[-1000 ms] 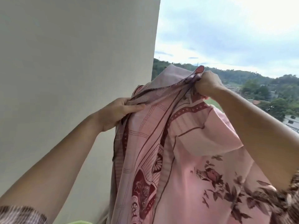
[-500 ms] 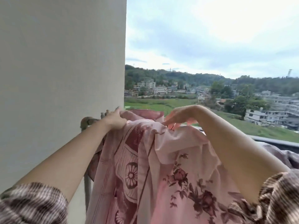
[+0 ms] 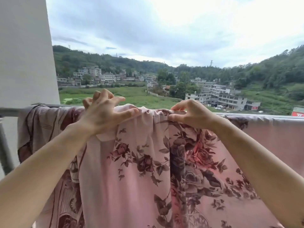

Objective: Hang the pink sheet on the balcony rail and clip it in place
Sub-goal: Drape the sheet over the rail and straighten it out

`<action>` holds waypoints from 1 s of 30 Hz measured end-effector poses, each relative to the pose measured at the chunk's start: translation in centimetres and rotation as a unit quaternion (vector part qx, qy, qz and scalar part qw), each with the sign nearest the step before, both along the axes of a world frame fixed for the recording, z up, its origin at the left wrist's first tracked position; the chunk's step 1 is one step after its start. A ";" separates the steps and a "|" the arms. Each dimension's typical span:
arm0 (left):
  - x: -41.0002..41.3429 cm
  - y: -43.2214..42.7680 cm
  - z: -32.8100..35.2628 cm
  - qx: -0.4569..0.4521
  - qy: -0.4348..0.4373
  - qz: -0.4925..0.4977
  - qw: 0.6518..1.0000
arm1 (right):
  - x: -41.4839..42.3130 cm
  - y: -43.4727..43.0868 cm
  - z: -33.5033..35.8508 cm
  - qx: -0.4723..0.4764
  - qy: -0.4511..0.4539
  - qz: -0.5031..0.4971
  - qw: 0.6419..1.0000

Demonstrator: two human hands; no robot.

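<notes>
Draping looks mostly done: the sheet (image 3: 139, 162) lies over the rail (image 3: 9, 111) and hangs down the near side in folds. It is bunched between the hands and flatter toward the right. The left hand (image 3: 105, 114) is over the top fold, fingers spread and bent, gripping nothing, with the thumb touching the cloth. The right hand (image 3: 190, 114) pinches a gather on top of the rail between thumb and forefinger. What remains, I judge, is smoothing the bunched stretch and clipping it. No clip is in view.
</notes>
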State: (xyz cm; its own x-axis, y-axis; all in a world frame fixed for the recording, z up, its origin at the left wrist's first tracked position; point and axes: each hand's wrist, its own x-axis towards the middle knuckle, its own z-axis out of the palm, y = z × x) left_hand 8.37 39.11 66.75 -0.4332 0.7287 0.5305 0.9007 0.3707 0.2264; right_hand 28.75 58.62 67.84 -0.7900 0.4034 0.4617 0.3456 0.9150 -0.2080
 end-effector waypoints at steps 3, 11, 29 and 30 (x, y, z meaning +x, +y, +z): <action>1.3 1.5 0.2 -0.106 0.078 0.025 0.991 | 2.3 1.3 -1.0 0.055 -0.003 -0.069 0.996; 3.3 4.0 2.1 0.035 0.024 0.091 0.995 | 3.3 2.7 0.3 0.104 0.038 -0.090 0.990; 3.2 13.5 2.6 -0.213 -0.198 0.144 0.946 | 3.0 14.0 1.9 -0.203 -0.326 0.001 0.923; 3.1 13.6 2.9 -0.198 -0.175 0.149 0.953 | 3.8 14.4 1.7 -0.218 -0.312 0.025 0.924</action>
State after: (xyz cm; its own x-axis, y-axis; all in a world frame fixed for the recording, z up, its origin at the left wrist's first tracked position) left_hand 11.50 52.68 69.61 -0.7514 0.6593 0.0257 0.6381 0.7162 0.2828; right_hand 32.51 73.06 69.56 -0.8706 0.3990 -0.2878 0.4820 0.8091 -0.3362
